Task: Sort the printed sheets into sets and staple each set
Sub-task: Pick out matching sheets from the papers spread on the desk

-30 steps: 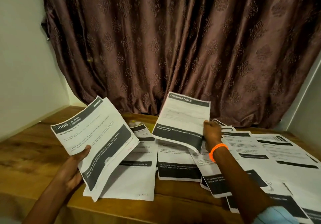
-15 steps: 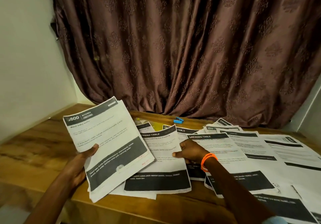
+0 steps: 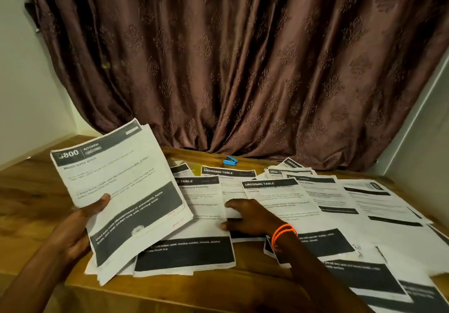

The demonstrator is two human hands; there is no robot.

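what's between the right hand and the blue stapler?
In the head view, overlapping printed sheets headed DRESSING TABLE lie between the right hand and the blue stapler, then a short strip of bare wooden table just before the stapler.

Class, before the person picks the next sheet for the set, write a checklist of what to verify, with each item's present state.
1. Left hand grips the held set firmly: ok, thumb on top.
2. Held set's heading readable for matching: ok, top sheet reads KITCHEN.
3. Right hand free to pick: ok, it rests on the table sheets and grips none.
4. Sheet under the right hand matches the set: not ok, nearby headings read DRESSING TABLE.
5. Stapler within sight: ok, near the curtain.
6. Held sheets squared up: not ok, edges fan out.
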